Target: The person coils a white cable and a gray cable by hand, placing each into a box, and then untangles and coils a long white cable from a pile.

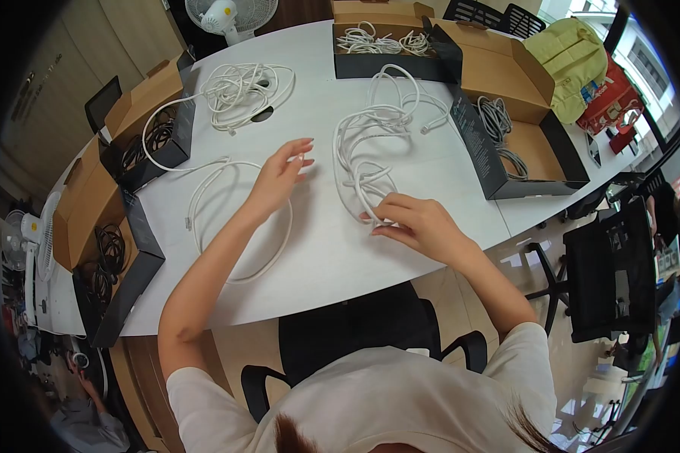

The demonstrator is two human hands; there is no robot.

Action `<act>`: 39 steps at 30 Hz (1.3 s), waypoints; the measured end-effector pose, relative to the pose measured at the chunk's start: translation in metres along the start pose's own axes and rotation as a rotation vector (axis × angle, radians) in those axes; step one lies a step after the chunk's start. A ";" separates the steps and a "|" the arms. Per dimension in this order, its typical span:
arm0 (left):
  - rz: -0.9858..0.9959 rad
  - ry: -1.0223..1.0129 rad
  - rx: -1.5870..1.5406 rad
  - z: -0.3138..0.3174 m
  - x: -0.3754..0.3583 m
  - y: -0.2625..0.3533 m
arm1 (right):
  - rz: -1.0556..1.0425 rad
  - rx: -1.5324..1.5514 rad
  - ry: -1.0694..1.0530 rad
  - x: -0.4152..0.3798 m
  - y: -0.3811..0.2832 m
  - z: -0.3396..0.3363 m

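My right hand (419, 225) pinches the lower end of a tangled white network cable (347, 151) on the right half of the white table. That cable lies in loose loops, and a plug end (425, 129) rests at its upper right. My left hand (281, 177) is raised over the middle of the table, fingers apart, with nothing plainly held. Beneath the left forearm, a wide loop of white cable (278, 253) curves across the tabletop. It runs up to a second tangled white cable (238, 94) near the back.
Open black boxes ring the table. Dark cables fill the two left boxes (159, 160) (132, 260); white cables (370, 41) lie in the back one. Grey cables (494, 117) sit in the right box (536, 187). A yellow backpack (570, 64) and red bag (612, 98) stand beyond.
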State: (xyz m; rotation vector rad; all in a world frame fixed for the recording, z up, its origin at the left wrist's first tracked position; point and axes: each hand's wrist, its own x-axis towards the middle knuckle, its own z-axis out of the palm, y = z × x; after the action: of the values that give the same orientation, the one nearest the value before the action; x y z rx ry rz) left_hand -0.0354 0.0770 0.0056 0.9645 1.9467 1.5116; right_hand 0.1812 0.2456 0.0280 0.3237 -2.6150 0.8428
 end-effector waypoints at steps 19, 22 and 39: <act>0.169 0.078 0.344 0.020 0.065 -0.010 | 0.414 -0.344 0.278 0.041 0.119 -0.054; 0.196 0.062 0.350 0.012 0.066 -0.016 | 0.266 -0.325 0.246 0.048 0.126 -0.045; -0.060 0.281 -0.056 -0.060 0.068 -0.008 | 0.281 -0.099 0.183 0.069 0.141 -0.044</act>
State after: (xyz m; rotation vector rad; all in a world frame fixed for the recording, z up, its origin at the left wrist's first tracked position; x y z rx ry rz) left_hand -0.1240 0.0915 0.0165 0.6927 2.0896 1.7338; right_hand 0.0853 0.3773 0.0172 -0.1455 -2.5518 0.7853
